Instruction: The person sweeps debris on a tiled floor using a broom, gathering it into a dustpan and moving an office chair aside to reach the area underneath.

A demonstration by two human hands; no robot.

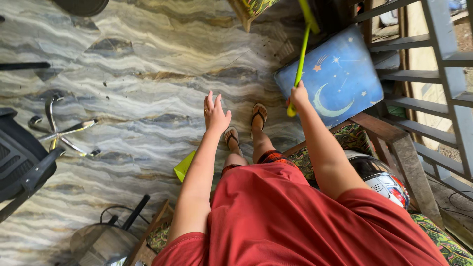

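Note:
My right hand (298,96) is closed around a bright green stick handle (301,59) that runs up and away toward the top of the view. My left hand (216,113) is stretched out over the marbled floor (148,74), fingers spread, holding nothing. Below the hands I see my two feet in sandals (245,125) standing on the floor, and my red shirt fills the lower part of the view. A yellow-green flat object (185,166) lies on the floor by my left arm.
A blue cushion with moon and stars (340,79) rests against a wooden seat (389,135) at right. A helmet (382,177) lies on patterned upholstery. Grey metal bars (443,74) stand far right. An office chair with chrome base (34,148) is at left.

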